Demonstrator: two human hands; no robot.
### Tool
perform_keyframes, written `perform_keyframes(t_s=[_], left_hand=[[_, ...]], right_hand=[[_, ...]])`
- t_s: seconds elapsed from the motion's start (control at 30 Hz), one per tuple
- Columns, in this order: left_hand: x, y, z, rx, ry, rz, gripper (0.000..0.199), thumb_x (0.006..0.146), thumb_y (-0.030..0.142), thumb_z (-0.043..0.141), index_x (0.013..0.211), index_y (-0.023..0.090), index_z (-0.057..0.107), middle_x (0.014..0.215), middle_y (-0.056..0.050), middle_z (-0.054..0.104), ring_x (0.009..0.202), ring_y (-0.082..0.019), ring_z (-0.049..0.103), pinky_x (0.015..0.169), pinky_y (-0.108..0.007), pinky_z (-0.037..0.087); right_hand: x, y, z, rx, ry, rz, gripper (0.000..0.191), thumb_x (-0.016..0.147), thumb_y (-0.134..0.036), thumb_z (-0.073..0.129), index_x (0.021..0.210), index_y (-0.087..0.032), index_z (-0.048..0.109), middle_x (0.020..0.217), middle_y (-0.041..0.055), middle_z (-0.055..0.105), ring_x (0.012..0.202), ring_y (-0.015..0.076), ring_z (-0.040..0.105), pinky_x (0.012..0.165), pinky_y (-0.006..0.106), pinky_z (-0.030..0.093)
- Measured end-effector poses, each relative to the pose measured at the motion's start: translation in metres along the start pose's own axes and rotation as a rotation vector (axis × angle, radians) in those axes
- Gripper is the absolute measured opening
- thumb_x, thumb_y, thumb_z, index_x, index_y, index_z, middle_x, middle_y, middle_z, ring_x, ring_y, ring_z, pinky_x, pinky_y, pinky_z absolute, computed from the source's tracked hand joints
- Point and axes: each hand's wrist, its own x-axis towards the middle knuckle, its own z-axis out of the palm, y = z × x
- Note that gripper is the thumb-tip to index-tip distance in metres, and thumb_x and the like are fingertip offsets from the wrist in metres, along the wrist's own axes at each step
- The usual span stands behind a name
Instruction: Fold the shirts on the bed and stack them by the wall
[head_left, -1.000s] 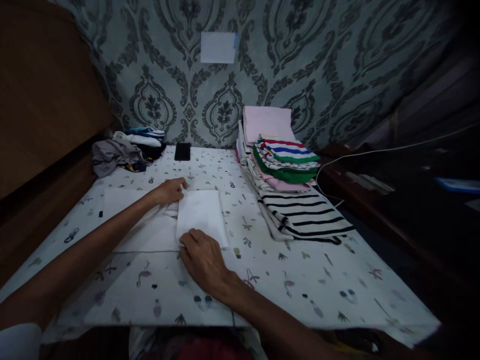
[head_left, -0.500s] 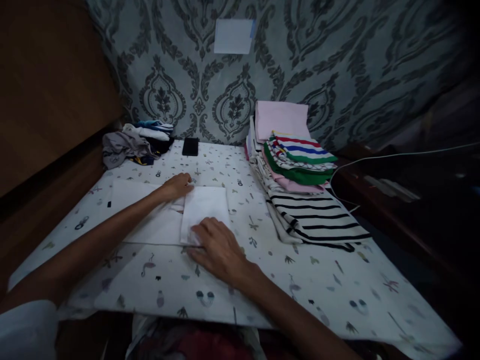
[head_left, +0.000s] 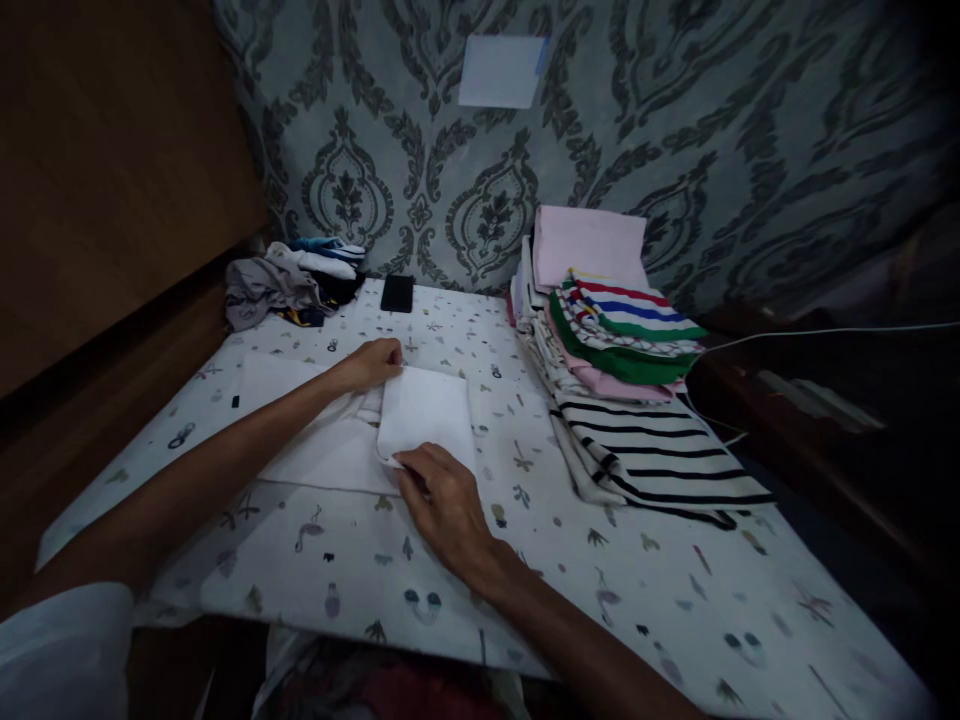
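Note:
A white cloth point(head_left: 427, 415) lies on the patterned sheet, its right part folded over into a thick rectangle and its left part spread flat. At the far corner of the folded part, my left hand point(head_left: 371, 363) is closed, its fingers curled on the edge. My right hand point(head_left: 446, 510) pinches the near corner of the same folded part between thumb and fingers, lifting it slightly. My left forearm crosses over the flat part and hides some of it.
Folded clothes point(head_left: 622, 330) are stacked at the right, with a striped black and white garment point(head_left: 660, 455) at the near side. A rumpled clothes pile point(head_left: 277, 285) and a black flat object point(head_left: 397, 293) lie at the back left. A cable point(head_left: 825, 330) runs at the right.
My right hand has closed from a loose spread into a pinch on the near corner, which has risen a little. My left hand's fingers have curled in. The view has shifted slightly left.

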Motion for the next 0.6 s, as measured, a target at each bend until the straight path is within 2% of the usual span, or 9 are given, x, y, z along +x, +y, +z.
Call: perform_keyframes(t_s=[0.1, 0.2, 0.3, 0.37, 0.4, 0.43, 0.53, 0.6], left_hand=[[-0.004, -0.006, -0.014, -0.047, -0.022, -0.017, 0.004, 0.082, 0.016, 0.056, 0.082, 0.020, 0.055, 0.059, 0.003, 0.053, 0.056, -0.013, 0.053, 0.056, -0.024, 0.042], [-0.019, -0.014, -0.025, 0.090, -0.026, -0.053, 0.005, 0.080, 0.016, 0.057, 0.083, 0.020, 0.058, 0.065, 0.001, 0.058, 0.065, -0.017, 0.059, 0.064, -0.027, 0.047], [-0.040, -0.011, -0.022, 0.287, 0.068, -0.021, 0.015, 0.079, 0.017, 0.059, 0.093, 0.020, 0.063, 0.094, -0.007, 0.067, 0.094, -0.025, 0.062, 0.084, -0.035, 0.048], [-0.051, -0.001, -0.012, 0.360, 0.122, 0.080, 0.026, 0.087, 0.022, 0.054, 0.111, 0.019, 0.063, 0.115, -0.013, 0.065, 0.112, -0.030, 0.057, 0.096, -0.041, 0.044], [-0.054, 0.005, -0.006, 0.363, 0.104, 0.154, 0.031, 0.091, 0.025, 0.049, 0.119, 0.018, 0.062, 0.123, -0.014, 0.063, 0.118, -0.030, 0.055, 0.101, -0.041, 0.042], [-0.055, 0.012, 0.001, 0.331, 0.037, 0.233, 0.035, 0.095, 0.027, 0.045, 0.125, 0.019, 0.060, 0.131, -0.014, 0.061, 0.124, -0.028, 0.053, 0.105, -0.040, 0.040], [-0.046, 0.025, 0.022, 0.157, -0.311, 0.408, 0.043, 0.100, 0.034, 0.041, 0.139, 0.023, 0.054, 0.152, -0.008, 0.050, 0.142, -0.020, 0.040, 0.117, -0.031, 0.027], [-0.033, 0.025, 0.036, 0.106, -0.458, 0.450, 0.050, 0.100, 0.039, 0.043, 0.147, 0.024, 0.046, 0.162, -0.006, 0.037, 0.151, -0.019, 0.027, 0.123, -0.032, 0.015]], right_hand=[[0.005, -0.008, 0.010, -0.024, 0.018, -0.064, 0.021, 0.097, -0.016, 0.047, 0.102, -0.019, 0.068, 0.087, 0.0069, 0.066, 0.083, 0.0201, 0.063, 0.071, 0.031, 0.053], [0.007, -0.016, 0.021, -0.110, -0.093, -0.141, 0.021, 0.096, -0.013, 0.047, 0.094, -0.017, 0.068, 0.086, 0.0077, 0.066, 0.081, 0.0205, 0.061, 0.070, 0.032, 0.052], [0.009, -0.018, 0.019, -0.118, -0.193, -0.178, 0.016, 0.095, -0.017, 0.053, 0.099, -0.015, 0.068, 0.087, 0.0077, 0.066, 0.081, 0.0211, 0.061, 0.070, 0.033, 0.053], [0.011, -0.016, 0.011, -0.096, -0.167, -0.151, 0.022, 0.098, -0.021, 0.050, 0.109, -0.013, 0.067, 0.091, 0.0088, 0.067, 0.085, 0.0215, 0.062, 0.075, 0.035, 0.054], [0.012, -0.014, 0.007, -0.109, -0.143, -0.130, 0.025, 0.099, -0.021, 0.047, 0.113, -0.012, 0.066, 0.095, 0.0103, 0.068, 0.089, 0.0222, 0.063, 0.079, 0.036, 0.055], [0.013, -0.011, 0.005, -0.140, -0.129, -0.111, 0.027, 0.099, -0.020, 0.045, 0.115, -0.011, 0.065, 0.100, 0.0121, 0.069, 0.094, 0.0234, 0.063, 0.085, 0.039, 0.055], [0.011, -0.002, 0.007, -0.269, -0.176, -0.092, 0.034, 0.098, -0.026, 0.051, 0.126, -0.009, 0.060, 0.124, 0.0181, 0.066, 0.118, 0.0300, 0.059, 0.105, 0.051, 0.047], [0.004, 0.003, 0.016, -0.321, -0.235, -0.099, 0.052, 0.097, -0.037, 0.057, 0.139, -0.006, 0.052, 0.143, 0.0226, 0.054, 0.136, 0.0345, 0.048, 0.113, 0.056, 0.039]])
